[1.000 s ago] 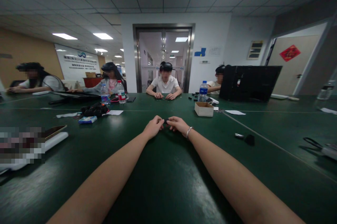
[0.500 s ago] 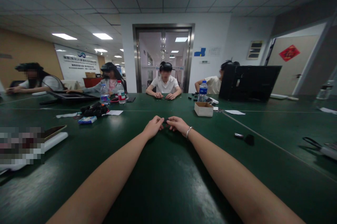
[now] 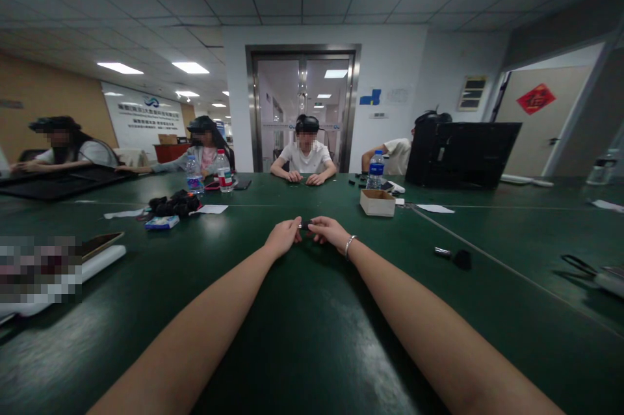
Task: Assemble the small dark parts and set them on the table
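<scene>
Over the middle of the green table, my left hand (image 3: 283, 238) and my right hand (image 3: 330, 231) are close together with bent fingers. Between their fingertips is a small black object (image 3: 305, 226) with a shiny bit at its left end. Both hands pinch it, one from each side; it is too small and covered to name. A bracelet (image 3: 350, 244) circles my right wrist. To the right lies a makeup brush (image 3: 453, 256) with dark bristles and a shiny handle, apart from my hands.
An open cardboard box (image 3: 377, 203) stands beyond my right hand, near a water bottle (image 3: 376, 170). A black monitor (image 3: 463, 155) is at the right. Left are a black tangled pile (image 3: 175, 204), a blue packet (image 3: 162, 223) and bottles (image 3: 224, 172). Several people sit opposite.
My left fingers have drawn back slightly, so more of the small black object shows. At the far left, a large flat black thing has moved left, with a co-worker's hand at it.
</scene>
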`<state>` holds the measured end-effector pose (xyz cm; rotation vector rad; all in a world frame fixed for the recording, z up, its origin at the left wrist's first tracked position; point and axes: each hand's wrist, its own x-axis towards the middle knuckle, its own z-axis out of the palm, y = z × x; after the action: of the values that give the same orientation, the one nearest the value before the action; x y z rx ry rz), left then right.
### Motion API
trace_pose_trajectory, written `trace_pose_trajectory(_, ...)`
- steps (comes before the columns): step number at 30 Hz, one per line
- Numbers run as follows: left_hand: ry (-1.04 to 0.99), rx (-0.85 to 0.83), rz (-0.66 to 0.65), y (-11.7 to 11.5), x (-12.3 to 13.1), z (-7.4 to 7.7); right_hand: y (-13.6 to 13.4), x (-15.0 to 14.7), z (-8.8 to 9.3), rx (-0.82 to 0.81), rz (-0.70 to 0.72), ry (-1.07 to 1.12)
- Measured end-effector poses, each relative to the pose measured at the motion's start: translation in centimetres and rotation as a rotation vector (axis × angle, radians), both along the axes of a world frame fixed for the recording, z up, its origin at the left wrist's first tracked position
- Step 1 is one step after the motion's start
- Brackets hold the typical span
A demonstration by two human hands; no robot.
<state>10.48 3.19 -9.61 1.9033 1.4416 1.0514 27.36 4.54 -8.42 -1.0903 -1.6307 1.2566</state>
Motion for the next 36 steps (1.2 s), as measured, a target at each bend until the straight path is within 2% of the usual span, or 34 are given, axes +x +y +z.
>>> trace_pose_trajectory(5, -0.143, 0.009, -0.032, 0.14, 0.06, -0.21, 0.18, 0.07, -0.09, -0.011, -0.010, 0.025)
trace_pose_trajectory(10, -0.172, 0.053, -0.079, 0.11, 0.01, -0.25, 0.36, 0.06, -0.25, -0.013, -0.007, 0.030)
trace_pose_trajectory(24, -0.014, 0.060, 0.012, 0.91, -0.26, -0.76, -0.24, -0.06, 0.24, -0.006, 0.003, 0.007)
trace_pose_trajectory(28, 0.019, 0.015, 0.027, 0.79, -0.25, -0.57, -0.27, -0.03, 0.25, -0.007, 0.003, 0.004)
trace_pose_trajectory(32, -0.075, -0.017, 0.042, 0.69, -0.05, -0.48, -0.16, 0.06, 0.18, -0.008, -0.005, 0.016)
trace_pose_trajectory(36, -0.176, 0.033, -0.014, 0.42, 0.04, -0.38, -0.16, 0.09, 0.16, -0.015, -0.005, 0.025)
